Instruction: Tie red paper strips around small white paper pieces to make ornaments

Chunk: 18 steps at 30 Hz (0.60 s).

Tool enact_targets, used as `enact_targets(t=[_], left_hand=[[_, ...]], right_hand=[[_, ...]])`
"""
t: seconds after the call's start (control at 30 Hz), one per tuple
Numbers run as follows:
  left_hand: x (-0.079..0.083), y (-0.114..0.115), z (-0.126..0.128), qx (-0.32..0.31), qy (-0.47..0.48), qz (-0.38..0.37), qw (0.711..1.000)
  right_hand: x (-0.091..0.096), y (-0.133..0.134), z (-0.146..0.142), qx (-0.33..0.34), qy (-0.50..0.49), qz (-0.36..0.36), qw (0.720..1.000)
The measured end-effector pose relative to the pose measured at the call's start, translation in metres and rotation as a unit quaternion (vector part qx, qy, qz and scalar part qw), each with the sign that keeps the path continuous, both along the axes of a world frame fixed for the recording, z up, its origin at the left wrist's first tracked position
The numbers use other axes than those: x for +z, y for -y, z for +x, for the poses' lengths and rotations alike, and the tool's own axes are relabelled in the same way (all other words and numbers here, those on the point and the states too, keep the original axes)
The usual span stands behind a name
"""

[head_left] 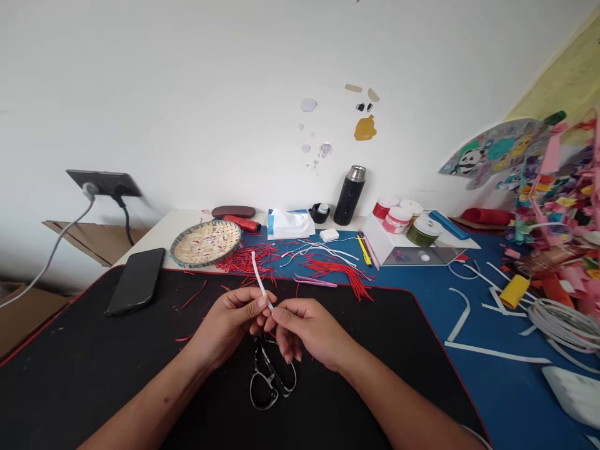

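Observation:
Between my two hands a narrow white strip (257,273) stands up at a slant, its upper end free. My left hand (244,310) pinches it between thumb and fingers near the lower part. Thumb and forefinger of my right hand (294,319) close on its bottom end, beside the left fingertips. The fingers hide that lower end. Beneath the hands lies a pair of scissors (266,387) on the black mat (210,400), handles toward me and blades partly covered. Just beyond are cut red strips (250,259), with another red bundle (340,270) and thin white cords (323,249).
A round woven basket (206,242) and a black phone (135,281) are on the left. Purple tweezers (315,281) lie ahead. A black flask (349,197) stands by the wall, left of several lidded jars (424,230). White strips (497,353) and coiled cable (565,325) lie right.

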State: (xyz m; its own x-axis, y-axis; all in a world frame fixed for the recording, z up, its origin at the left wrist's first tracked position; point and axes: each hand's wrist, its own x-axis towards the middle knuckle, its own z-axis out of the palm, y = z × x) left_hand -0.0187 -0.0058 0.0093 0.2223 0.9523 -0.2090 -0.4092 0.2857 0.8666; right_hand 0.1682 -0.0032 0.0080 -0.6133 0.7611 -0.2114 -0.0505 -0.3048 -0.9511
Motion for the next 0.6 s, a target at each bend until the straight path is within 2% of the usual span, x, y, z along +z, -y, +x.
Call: enact_targets(t=[0.3,0.6], left_hand=[[0.0017,-0.0023,-0.0006,0.035,-0.024,0.030,0.999],[-0.0037,-0.0019,0.0004,0.050,-0.033,0.043,0.997]], right_hand=[[-0.0030,0.0006,-0.0020,-0.016,0.040,0.035,0.998],[-0.0033,0.0008,-0.0035,-0.010,0.000,-0.003,1.000]])
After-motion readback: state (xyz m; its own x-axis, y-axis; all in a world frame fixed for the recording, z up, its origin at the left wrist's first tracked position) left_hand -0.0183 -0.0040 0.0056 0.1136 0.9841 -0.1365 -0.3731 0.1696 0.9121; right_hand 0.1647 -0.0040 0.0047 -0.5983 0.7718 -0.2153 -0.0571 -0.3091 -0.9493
